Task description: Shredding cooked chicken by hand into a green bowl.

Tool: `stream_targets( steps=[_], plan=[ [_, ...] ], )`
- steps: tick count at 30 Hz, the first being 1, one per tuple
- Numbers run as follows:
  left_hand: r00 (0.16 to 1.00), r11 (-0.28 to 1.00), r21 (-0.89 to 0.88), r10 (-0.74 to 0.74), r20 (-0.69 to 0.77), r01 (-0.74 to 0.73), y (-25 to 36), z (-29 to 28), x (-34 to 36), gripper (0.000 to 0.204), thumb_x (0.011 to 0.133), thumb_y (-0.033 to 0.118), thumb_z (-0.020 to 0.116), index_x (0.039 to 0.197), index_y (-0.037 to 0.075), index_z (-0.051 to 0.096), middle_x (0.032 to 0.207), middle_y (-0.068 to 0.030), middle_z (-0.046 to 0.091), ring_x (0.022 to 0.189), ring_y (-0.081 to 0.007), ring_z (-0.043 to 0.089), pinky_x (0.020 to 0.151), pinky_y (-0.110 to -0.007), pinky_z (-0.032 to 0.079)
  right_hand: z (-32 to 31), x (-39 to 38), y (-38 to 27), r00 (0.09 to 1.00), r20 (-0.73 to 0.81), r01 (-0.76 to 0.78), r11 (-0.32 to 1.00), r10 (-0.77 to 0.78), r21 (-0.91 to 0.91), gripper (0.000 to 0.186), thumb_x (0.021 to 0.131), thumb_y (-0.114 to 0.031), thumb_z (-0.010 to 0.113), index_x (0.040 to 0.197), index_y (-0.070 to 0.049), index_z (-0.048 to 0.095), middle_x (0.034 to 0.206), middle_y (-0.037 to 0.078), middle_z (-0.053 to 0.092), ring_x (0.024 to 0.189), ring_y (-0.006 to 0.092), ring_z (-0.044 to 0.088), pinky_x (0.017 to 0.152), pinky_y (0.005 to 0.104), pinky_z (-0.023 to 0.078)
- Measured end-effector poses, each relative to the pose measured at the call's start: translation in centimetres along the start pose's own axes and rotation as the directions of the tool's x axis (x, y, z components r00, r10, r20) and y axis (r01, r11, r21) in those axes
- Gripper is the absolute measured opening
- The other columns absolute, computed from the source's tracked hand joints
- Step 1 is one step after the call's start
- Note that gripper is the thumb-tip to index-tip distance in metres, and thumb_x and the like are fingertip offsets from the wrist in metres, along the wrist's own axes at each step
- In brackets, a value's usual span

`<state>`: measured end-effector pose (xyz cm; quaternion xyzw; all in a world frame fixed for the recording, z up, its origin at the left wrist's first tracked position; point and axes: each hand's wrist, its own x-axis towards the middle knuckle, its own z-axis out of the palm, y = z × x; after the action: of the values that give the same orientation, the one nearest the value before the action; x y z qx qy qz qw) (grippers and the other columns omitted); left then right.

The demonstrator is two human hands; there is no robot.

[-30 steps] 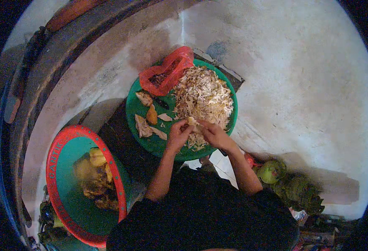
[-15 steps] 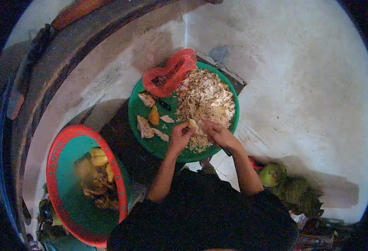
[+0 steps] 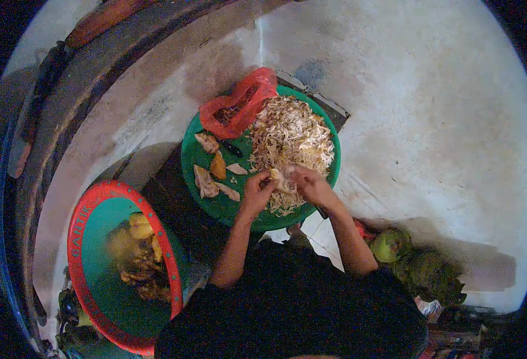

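A round green tray [image 3: 212,206] lies before me, with a large heap of pale shredded meat [image 3: 293,134], seemingly chicken, over its right side. My left hand [image 3: 259,190] pinches a small whitish piece of chicken [image 3: 275,175] at the heap's near edge. Close beside that piece is my right hand [image 3: 312,186], its fingers blurred by motion; whether they grip a shred I cannot make out. Several larger chicken chunks [image 3: 204,182], one with yellow skin, rest on the tray's left. A red plastic bag [image 3: 245,107] with dark contents sits at the far rim.
To my left stands a tilted green basin with a red rim [image 3: 78,263], holding yellow-brown meat pieces [image 3: 138,257]. A dark slim object [image 3: 232,148] lies by the bag. Another dark object [image 3: 322,212] shows under my right wrist. Green round things [image 3: 390,245] are on the right.
My right hand's fingers have shifted slightly at the piece, while my left hand keeps holding it. The whole view has moved a little.
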<state>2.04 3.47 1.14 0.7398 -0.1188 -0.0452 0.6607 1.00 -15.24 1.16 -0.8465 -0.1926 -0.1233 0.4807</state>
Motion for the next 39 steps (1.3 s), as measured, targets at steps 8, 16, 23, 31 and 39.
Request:
stream_targets(
  steps=[8,16,23,31,39],
  plan=[
    [0.995,1.000,0.004,0.027,-0.095,-0.027,0.4,-0.4,-0.2,0.018,0.079,0.004,0.063,0.096,-0.002,0.059,0.086,-0.0037,0.061,0.077,-0.0101,0.058,0.069,-0.024,0.047,-1.2,-1.6,-2.3,0.858,0.289,-0.473,0.873,0.425,0.118,0.032,0.092,-0.027,0.046,0.116,-0.006,0.053,0.059,-0.003,0.045,0.047,0.0071,0.040,0.043,0.0230,0.033],
    [0.991,0.997,0.014,0.072,-0.112,-0.071,1.0,-0.9,-0.4,0.022,0.075,-0.003,0.063,0.096,0.000,0.060,0.090,-0.0049,0.061,0.081,-0.0122,0.059,0.072,-0.025,0.048,-2.1,-0.1,-4.2,0.788,0.223,-0.614,0.755,0.574,0.230,0.036,0.093,-0.025,0.045,0.124,-0.008,0.049,0.058,-0.004,0.043,0.048,0.0063,0.040,0.044,0.0217,0.033],
    [0.977,0.984,0.025,0.177,-0.117,-0.175,-0.7,-0.1,0.1,0.025,0.072,-0.004,0.063,0.096,0.002,0.061,0.090,-0.0053,0.061,0.084,-0.0136,0.059,0.073,-0.026,0.048,0.5,-1.0,-1.2,0.957,0.135,-0.268,0.961,0.257,0.069,0.032,0.093,-0.023,0.046,0.120,-0.007,0.052,0.057,-0.005,0.043,0.049,0.0054,0.040,0.045,0.0220,0.033],
    [0.991,0.996,-0.069,0.049,-0.127,-0.058,-1.6,-0.8,-0.2,0.024,0.078,0.004,0.063,0.102,-0.001,0.058,0.087,-0.0048,0.060,0.077,-0.0115,0.058,0.068,-0.026,0.048,-2.3,0.6,-3.1,0.834,0.045,-0.545,0.808,0.550,0.225,0.033,0.093,-0.023,0.045,0.123,-0.009,0.051,0.059,-0.005,0.045,0.050,0.0054,0.040,0.045,0.0221,0.033],
    [0.998,0.997,-0.047,0.054,-0.035,-0.055,-0.6,-0.3,0.0,0.024,0.079,0.004,0.061,0.102,-0.004,0.057,0.083,-0.0056,0.062,0.071,-0.0112,0.059,0.064,-0.025,0.049,-0.9,-0.3,-3.7,0.838,0.308,-0.515,0.838,0.449,0.181,0.037,0.093,-0.026,0.046,0.127,-0.011,0.047,0.058,-0.006,0.042,0.046,0.0051,0.037,0.041,0.0215,0.029]
  ],
)
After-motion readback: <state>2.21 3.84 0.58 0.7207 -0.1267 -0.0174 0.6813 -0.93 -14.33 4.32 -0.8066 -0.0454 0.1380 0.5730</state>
